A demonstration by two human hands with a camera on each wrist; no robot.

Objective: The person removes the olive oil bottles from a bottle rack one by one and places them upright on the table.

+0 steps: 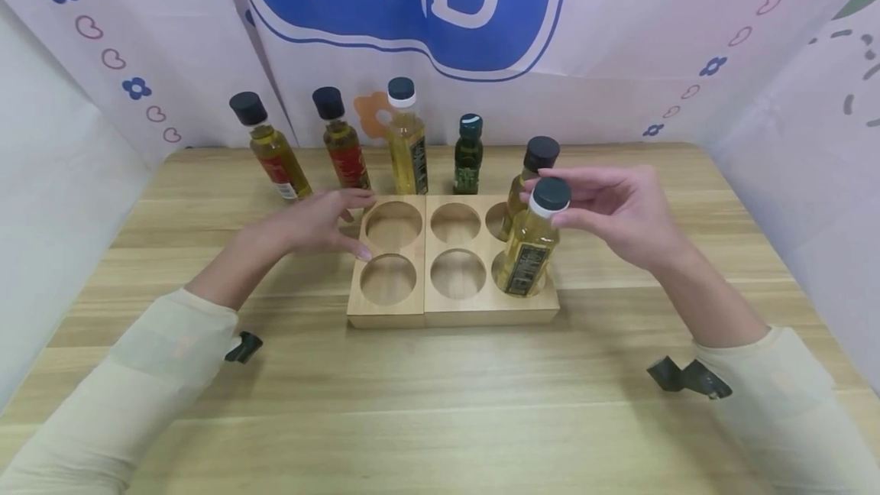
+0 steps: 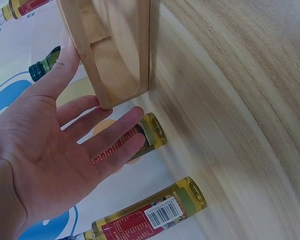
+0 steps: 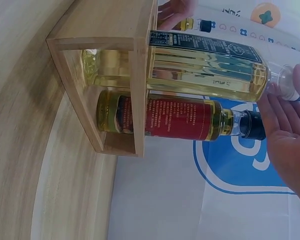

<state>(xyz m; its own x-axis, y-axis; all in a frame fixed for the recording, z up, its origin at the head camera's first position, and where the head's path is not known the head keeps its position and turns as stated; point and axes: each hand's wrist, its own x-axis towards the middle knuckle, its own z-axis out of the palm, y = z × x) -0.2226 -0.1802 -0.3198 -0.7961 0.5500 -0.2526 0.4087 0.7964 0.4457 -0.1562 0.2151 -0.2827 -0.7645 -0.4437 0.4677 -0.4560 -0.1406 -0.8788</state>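
Observation:
A wooden rack (image 1: 454, 318) with two rows of round holes stands mid-table. In its front right hole is a clear bottle of pale yellow oil (image 1: 525, 258), dark-capped with a white collar. My right hand (image 1: 626, 212) pinches this bottle at the neck, thumb on the near side and fingers behind. Right behind stands a red-labelled oil bottle (image 3: 177, 119) in the back right hole. My left hand (image 1: 312, 224) is at the rack's left end, thumb and fingers spread apart, with nothing held. In the left wrist view its fingertips are right at the rack's edge.
Behind the rack stand two red-labelled oil bottles (image 1: 278, 163) (image 1: 347, 155), a taller pale oil bottle (image 1: 407, 147) and a small dark green bottle (image 1: 467, 163). A printed cloth (image 1: 605, 44) hangs along the table's back edge.

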